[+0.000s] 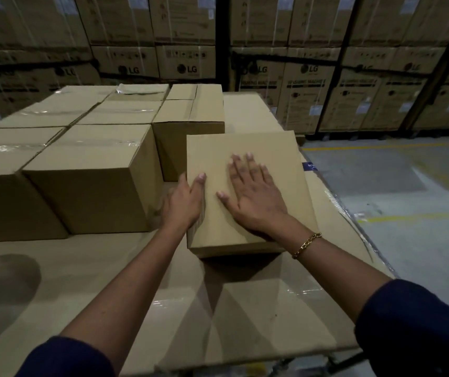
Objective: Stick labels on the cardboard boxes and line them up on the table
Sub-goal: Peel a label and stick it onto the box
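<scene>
A plain cardboard box (269,148) stands right of centre on the cardboard-covered table (95,289). My right hand (253,194) lies flat on its top, fingers straight and spread. My left hand (182,202) holds the box's left edge, thumb on the top face and fingers down the left side, partly hidden. No label shows on the top face. To the left, several taped cardboard boxes (90,170) stand side by side in rows. Behind the held box is another box (190,115) with its flaps shut and no tape visible.
Stacks of large printed cartons (310,77) fill the back wall. To the right the table ends at an edge (340,202) above a grey floor (408,186) with yellow lines. A flat cardboard sheet (248,110) lies at the back right.
</scene>
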{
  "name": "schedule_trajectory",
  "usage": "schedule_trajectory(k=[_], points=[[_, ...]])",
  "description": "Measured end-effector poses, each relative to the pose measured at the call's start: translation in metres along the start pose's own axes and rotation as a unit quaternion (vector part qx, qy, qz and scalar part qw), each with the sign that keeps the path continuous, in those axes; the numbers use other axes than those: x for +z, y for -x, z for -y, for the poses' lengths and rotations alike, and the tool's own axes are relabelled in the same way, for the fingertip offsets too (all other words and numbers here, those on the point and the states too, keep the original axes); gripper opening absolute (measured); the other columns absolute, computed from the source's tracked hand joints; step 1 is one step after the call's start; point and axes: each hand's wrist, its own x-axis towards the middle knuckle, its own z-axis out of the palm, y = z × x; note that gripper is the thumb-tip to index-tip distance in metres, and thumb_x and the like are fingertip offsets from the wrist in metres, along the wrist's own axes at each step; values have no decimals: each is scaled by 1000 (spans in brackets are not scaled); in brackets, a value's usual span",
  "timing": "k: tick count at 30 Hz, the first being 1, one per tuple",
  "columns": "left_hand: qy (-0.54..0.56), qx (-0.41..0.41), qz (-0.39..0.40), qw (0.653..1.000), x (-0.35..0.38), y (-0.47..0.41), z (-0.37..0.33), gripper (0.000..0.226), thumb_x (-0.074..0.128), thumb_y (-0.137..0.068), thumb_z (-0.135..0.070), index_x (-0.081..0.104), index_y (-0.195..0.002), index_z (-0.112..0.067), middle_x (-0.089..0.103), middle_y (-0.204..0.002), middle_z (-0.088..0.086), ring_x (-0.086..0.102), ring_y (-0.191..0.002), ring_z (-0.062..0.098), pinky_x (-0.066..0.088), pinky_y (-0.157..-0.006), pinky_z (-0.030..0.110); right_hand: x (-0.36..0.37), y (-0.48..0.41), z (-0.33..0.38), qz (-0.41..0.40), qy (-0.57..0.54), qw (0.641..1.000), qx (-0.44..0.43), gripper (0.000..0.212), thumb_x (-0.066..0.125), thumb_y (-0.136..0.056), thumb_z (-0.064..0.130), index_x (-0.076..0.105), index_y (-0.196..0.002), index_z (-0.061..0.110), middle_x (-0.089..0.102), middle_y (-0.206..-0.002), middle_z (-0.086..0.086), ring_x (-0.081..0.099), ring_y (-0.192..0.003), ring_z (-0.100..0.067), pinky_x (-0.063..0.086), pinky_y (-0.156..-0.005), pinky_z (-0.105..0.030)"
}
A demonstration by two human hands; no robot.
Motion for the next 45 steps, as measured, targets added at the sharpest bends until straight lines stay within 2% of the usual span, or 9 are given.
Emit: schedule_trajectory(k=[7,17,20,22,25,30,37,41,45], points=[[9,-13,0,1000,4,-12,4,82,20,-86,-84,42,-143,-30,58,-130,13,55,-118,37,47,-97,57,2,27,-9,32,30,991,-126,67,6,-103,62,-8,-162,34,-16,-169,9,-20,-155,-15,-10,-125,-41],[35,1,8,999,3,-17,6,77,26,-95,-75,40,-151,-23,53,-140,16,46,-132,38,41,-104,55,2,49,-74,-16,-98,974,204,96,16,-90,82,-9,-162,24,-16,-171,1,-13,-157,-18,3,-127,-44],[40,18,8,999,2,-16,5,71,29,-99,-69,44,-148,-21,56,-137,12,49,-129,35,43,-102,52,-3,55,-89,-12,-362,874,325,107,52,-78,86,20,-160,24,32,-164,-8,38,-146,-29,37,-116,-49],[95,28,19,995,2,-14,6,63,35,-101,-62,43,-149,-20,56,-138,9,50,-129,31,44,-103,50,-1,62,-85,-50,-438,844,307,83,60,-79,77,45,-146,31,62,-137,1,60,-123,-27,50,-101,-45],[195,7,16,981,5,-13,17,63,38,-104,-56,28,-158,-25,48,-151,7,47,-135,31,41,-110,54,-2,67,-67,-133,-435,853,254,77,52,-86,76,36,-153,42,60,-141,9,58,-128,-20,48,-107,-44],[191,-102,5,976,18,-8,27,77,28,-102,-62,-8,-162,-28,6,-170,7,16,-153,34,15,-120,54,10,77,-16,-188,-281,936,98,73,38,-94,73,27,-159,41,27,-167,6,36,-144,-22,31,-116,-38],[220,-12,76,972,21,26,14,147,20,-41,-111,-13,-160,-32,-16,-168,-5,-14,-154,17,-3,-121,55,40,84,21,-170,-186,967,40,66,35,-99,67,25,-159,43,13,-171,2,29,-146,-27,35,-113,-46],[171,26,49,984,23,41,25,123,44,-59,-100,-5,-158,-46,16,-169,-2,25,-151,25,28,-118,59,56,78,21,-94,-257,962,-16,54,46,-98,56,50,-147,35,21,-168,11,31,-144,-19,39,-113,-46],[162,37,72,983,10,35,59,93,55,-75,-84,12,-153,-59,39,-159,-7,42,-142,20,43,-109,58,48,65,-23,-293,-367,872,141,39,58,-92,41,64,-126,23,56,-134,3,50,-123,-15,47,-102,-51]])
